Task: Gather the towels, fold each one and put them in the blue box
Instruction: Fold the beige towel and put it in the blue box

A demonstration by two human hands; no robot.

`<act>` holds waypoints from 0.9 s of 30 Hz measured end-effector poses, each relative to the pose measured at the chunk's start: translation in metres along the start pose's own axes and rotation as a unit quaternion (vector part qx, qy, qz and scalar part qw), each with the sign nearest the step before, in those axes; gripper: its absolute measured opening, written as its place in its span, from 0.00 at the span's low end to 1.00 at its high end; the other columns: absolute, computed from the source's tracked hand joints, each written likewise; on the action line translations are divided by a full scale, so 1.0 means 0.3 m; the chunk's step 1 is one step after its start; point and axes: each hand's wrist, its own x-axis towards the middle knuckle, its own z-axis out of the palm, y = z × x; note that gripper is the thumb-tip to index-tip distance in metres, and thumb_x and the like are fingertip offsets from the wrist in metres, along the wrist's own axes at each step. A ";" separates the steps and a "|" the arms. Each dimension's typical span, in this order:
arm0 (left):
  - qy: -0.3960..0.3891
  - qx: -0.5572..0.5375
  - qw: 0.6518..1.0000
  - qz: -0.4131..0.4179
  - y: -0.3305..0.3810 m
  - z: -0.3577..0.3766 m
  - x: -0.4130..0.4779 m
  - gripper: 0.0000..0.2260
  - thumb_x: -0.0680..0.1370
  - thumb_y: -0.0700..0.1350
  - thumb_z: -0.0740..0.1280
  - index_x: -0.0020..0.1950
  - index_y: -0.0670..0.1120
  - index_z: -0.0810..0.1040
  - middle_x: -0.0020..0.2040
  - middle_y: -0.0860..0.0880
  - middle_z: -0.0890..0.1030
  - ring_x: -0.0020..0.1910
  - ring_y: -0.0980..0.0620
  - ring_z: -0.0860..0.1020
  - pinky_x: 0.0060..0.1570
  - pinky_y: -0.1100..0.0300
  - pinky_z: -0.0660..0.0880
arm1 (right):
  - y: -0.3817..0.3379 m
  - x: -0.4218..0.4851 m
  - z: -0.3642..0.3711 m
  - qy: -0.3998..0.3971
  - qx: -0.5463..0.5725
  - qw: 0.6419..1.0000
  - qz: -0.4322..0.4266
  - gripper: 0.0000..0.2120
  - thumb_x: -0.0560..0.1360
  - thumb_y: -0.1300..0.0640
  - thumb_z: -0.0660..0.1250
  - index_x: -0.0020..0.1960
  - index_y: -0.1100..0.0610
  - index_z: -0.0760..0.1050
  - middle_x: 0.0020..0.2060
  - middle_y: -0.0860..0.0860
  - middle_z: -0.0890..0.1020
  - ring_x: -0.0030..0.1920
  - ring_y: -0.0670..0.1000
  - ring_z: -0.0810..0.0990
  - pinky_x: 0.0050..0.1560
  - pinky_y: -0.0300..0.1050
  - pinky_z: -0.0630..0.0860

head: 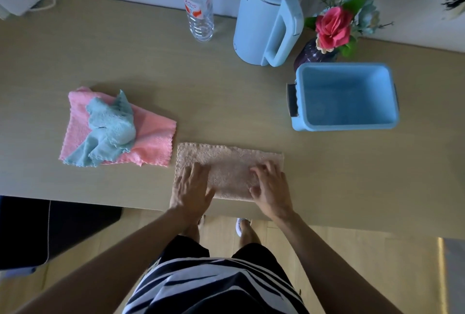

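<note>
Your left hand (192, 187) presses flat, released, on the beige towel (229, 162) at the counter (226, 102) near edge. Your right hand (271, 187) presses it too, fingers loosely bent. The blue box (344, 126) stands well apart, right.

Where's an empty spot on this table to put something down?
Biggest bare patch: middle of the table, between the pink towel and the blue box, behind the beige towel. More room at the back left, left of the water bottle, and in front of the box. Crowded: back right, where kettle, flower vase and box sit close.
</note>
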 end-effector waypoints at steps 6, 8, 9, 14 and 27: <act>-0.008 0.075 0.997 0.019 0.042 0.006 0.136 0.35 0.78 0.60 0.63 0.80 0.47 0.57 0.80 0.41 0.58 0.78 0.38 0.58 0.73 0.39 0.61 | 0.016 -0.092 0.011 0.030 -0.039 0.994 0.100 0.26 0.68 0.52 0.70 0.66 0.49 0.71 0.59 0.50 0.74 0.55 0.53 0.76 0.53 0.48 0.74; -0.028 0.089 0.994 0.058 0.048 -0.010 0.227 0.35 0.81 0.59 0.59 0.82 0.49 0.48 0.82 0.43 0.46 0.81 0.41 0.45 0.78 0.40 0.48 | -0.016 -0.125 0.022 0.012 -0.032 0.994 0.101 0.29 0.69 0.52 0.70 0.69 0.51 0.69 0.61 0.52 0.74 0.57 0.53 0.76 0.54 0.47 0.74; -0.037 0.119 0.989 0.075 0.052 -0.023 0.270 0.35 0.82 0.59 0.58 0.82 0.49 0.46 0.82 0.44 0.43 0.81 0.42 0.42 0.78 0.41 0.43 | -0.039 -0.140 0.027 -0.004 -0.004 0.996 0.084 0.29 0.71 0.52 0.69 0.70 0.52 0.68 0.63 0.53 0.74 0.58 0.53 0.77 0.55 0.47 0.75; 0.043 0.218 0.952 0.213 0.059 -0.102 0.363 0.28 0.76 0.41 0.67 0.76 0.44 0.67 0.78 0.39 0.63 0.79 0.39 0.59 0.77 0.42 0.57 | -0.115 -0.162 0.031 -0.103 0.111 0.987 -0.054 0.27 0.75 0.55 0.69 0.73 0.52 0.67 0.62 0.52 0.75 0.55 0.51 0.80 0.55 0.44 0.77; -0.102 0.120 0.919 0.362 -0.068 -0.054 0.076 0.37 0.71 0.74 0.59 0.68 0.49 0.76 0.69 0.45 0.75 0.69 0.45 0.72 0.70 0.44 0.67 | -0.039 -0.045 0.041 -0.019 -0.002 0.989 -0.145 0.07 0.70 0.57 0.71 0.48 0.51 0.80 0.50 0.47 0.78 0.55 0.52 0.77 0.56 0.49 0.74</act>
